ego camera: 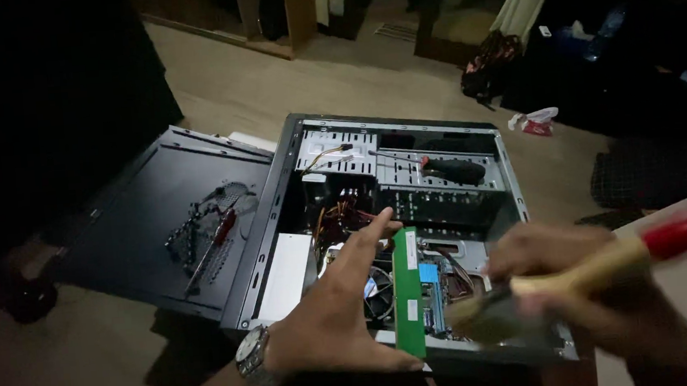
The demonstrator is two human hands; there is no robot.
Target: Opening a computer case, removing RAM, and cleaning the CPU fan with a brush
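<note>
Green memory module (407, 290) stands over the open computer case (278, 190), pinched by left hand (341, 316); right hand (567, 281) grips a paintbrush (594, 267). Red-white packet (536, 121) lies beyond the case on beige floor (286, 83).

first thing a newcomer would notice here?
The green memory stick, held upright in the left hand at centre, and the red-handled paintbrush in the right hand, bristles close to it. Behind them lies the opened computer case on the floor, a screwdriver resting inside, its side panel lying to the left.
</note>
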